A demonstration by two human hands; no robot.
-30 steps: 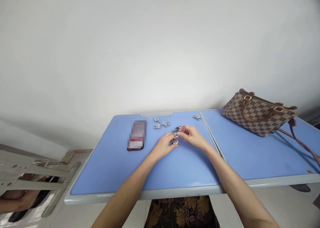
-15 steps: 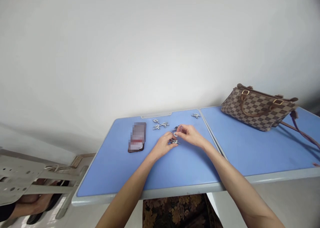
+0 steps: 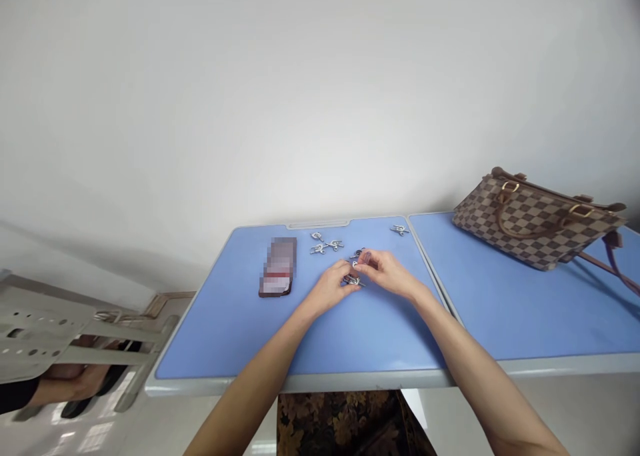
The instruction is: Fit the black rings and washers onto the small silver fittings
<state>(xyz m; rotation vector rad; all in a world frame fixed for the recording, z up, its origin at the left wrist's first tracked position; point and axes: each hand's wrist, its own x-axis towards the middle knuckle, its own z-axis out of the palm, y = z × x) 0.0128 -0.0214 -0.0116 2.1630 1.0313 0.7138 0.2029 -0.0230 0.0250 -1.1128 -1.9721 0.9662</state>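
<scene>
My left hand rests low over the blue table, its fingers closed around a silver metal piece with loops and prongs. Close beside it, the thumb and fingers of my right hand pinch a small silver ring-like part at the left hand's fingertips. Whether this part joins the held piece cannot be made out. Just behind the right fingertips lies a small dark-ended metal piece, partly covered. Farther back are similar silver pieces: one roundish piece, a pronged piece and another pronged piece.
A phone with a blurred screen lies on the left of the blue table. One more silver piece sits near the back right corner. A checkered handbag stands on the adjoining table. Someone's arm shows at lower left.
The view has shifted slightly, so the table items sit a little differently in it. My right fingers have closed in over the ring-like part, which shows less now. My left hand keeps its hold.
</scene>
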